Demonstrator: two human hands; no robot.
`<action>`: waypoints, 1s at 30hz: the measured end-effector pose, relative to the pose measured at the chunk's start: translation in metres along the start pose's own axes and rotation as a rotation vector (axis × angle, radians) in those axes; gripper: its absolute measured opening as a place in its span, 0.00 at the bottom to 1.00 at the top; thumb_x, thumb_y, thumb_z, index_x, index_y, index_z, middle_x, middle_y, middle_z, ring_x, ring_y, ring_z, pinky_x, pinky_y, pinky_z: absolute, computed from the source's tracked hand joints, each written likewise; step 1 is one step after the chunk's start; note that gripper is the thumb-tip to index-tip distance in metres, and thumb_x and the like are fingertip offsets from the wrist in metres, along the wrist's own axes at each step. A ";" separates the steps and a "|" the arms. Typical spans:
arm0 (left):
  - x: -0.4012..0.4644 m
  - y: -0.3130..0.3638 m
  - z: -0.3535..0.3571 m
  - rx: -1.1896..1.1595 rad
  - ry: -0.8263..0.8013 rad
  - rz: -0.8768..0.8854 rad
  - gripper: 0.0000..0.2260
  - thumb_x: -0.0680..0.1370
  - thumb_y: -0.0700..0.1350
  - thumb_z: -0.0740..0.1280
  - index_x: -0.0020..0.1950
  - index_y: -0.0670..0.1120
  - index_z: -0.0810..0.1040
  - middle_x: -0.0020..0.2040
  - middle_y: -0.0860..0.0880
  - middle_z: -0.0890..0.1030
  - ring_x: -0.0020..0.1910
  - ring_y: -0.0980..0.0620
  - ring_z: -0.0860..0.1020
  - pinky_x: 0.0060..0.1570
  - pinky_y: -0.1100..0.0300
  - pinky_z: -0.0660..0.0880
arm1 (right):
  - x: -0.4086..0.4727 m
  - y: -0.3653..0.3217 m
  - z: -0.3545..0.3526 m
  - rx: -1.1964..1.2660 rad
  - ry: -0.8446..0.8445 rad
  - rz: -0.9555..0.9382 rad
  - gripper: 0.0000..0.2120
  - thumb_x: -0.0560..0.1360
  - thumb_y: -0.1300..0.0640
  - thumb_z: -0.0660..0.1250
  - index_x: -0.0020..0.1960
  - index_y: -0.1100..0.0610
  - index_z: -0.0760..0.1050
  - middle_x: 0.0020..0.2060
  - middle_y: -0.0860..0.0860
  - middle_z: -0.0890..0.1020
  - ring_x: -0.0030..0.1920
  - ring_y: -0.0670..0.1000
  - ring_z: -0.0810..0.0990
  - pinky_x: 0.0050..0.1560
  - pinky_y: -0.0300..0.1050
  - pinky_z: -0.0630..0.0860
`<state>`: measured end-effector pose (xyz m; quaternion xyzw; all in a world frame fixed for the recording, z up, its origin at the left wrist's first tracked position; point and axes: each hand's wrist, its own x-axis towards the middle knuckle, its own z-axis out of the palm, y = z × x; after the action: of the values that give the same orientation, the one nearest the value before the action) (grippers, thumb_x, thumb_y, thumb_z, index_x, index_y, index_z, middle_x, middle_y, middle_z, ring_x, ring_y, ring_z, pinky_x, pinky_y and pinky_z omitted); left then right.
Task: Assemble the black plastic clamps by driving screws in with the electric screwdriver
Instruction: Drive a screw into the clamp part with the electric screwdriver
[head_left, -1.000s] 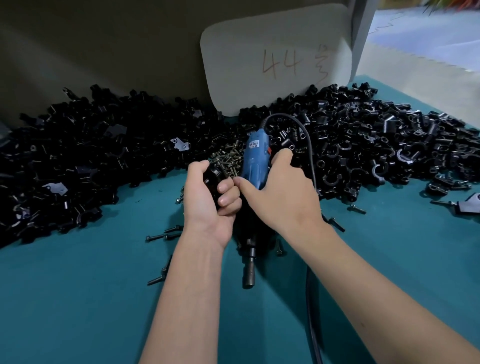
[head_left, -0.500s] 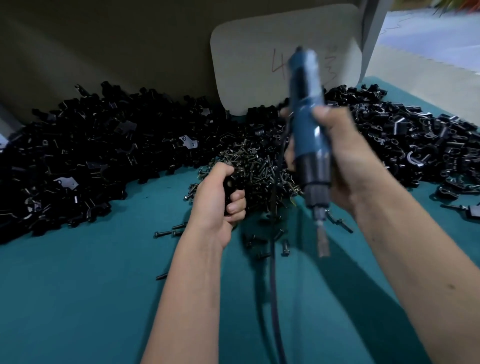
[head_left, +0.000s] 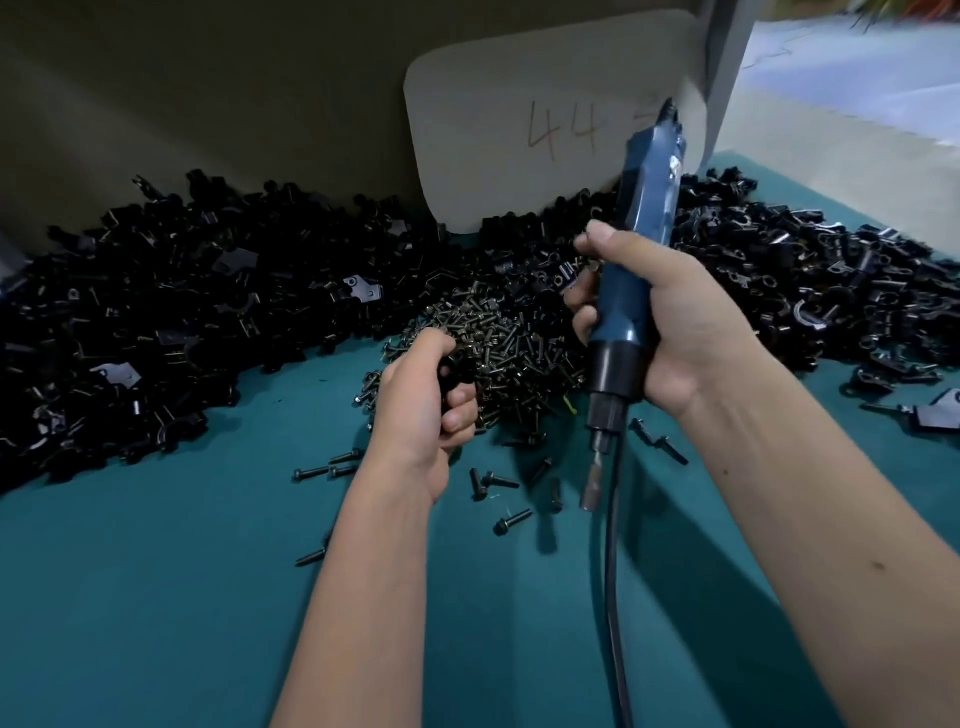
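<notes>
The fingers of the right hand (head_left: 670, 317) are wrapped round the mid-body of the electric screwdriver (head_left: 636, 249), thumb across the front. The tool stands near upright, bit (head_left: 595, 475) pointing down and hanging clear above the teal table (head_left: 156, 597). Its cable (head_left: 615, 597) trails from the hand toward the viewer.

The fingers of the left hand (head_left: 421, 400) are curled tight on a black clamp part (head_left: 457, 369); most of it is hidden in the fist, so its orientation cannot be told.

Handling, judged from appearance:
- Clamp: small, rigid moulded plastic, probably light. Hold it by its outer flanks, leaving the screw hole exposed and facing up.
- Screwdriver: stiff, probably nose-heavy. The present grip just above the black collar looks suitable for steering the bit. Cable drag may pull the tip off line.
- Screws: small, smooth and probably slippery; pinch one by the shank.

The screw pile (head_left: 498, 338) lies just beyond the left hand, with loose screws (head_left: 511, 522) scattered on the table beneath both hands. Clamp heaps (head_left: 156, 312) spread to either side, and a card marked "44" (head_left: 545, 119) stands behind.
</notes>
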<state>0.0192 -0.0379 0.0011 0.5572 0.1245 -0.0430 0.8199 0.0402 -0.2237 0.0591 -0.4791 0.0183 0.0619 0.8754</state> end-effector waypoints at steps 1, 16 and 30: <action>0.000 0.000 0.000 0.007 -0.004 0.003 0.12 0.79 0.49 0.62 0.38 0.51 0.63 0.29 0.52 0.65 0.23 0.55 0.59 0.20 0.64 0.54 | 0.000 0.001 0.002 0.002 0.002 -0.008 0.21 0.74 0.55 0.77 0.62 0.61 0.76 0.43 0.55 0.76 0.38 0.52 0.83 0.32 0.40 0.80; -0.003 -0.003 0.002 0.383 -0.060 0.061 0.10 0.72 0.52 0.65 0.40 0.49 0.66 0.35 0.48 0.65 0.22 0.57 0.63 0.22 0.62 0.57 | 0.000 -0.018 0.001 0.090 0.203 -0.395 0.14 0.76 0.59 0.75 0.53 0.58 0.70 0.37 0.51 0.75 0.31 0.50 0.75 0.34 0.46 0.76; -0.001 -0.008 0.004 0.668 -0.160 0.190 0.09 0.70 0.56 0.64 0.32 0.55 0.70 0.31 0.53 0.64 0.32 0.50 0.62 0.32 0.53 0.57 | -0.013 -0.023 0.014 0.120 0.217 -0.550 0.15 0.79 0.50 0.72 0.49 0.57 0.69 0.32 0.51 0.73 0.29 0.50 0.72 0.35 0.46 0.73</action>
<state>0.0173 -0.0449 -0.0041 0.7985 -0.0132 -0.0483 0.5999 0.0295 -0.2252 0.0875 -0.4173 -0.0152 -0.2303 0.8789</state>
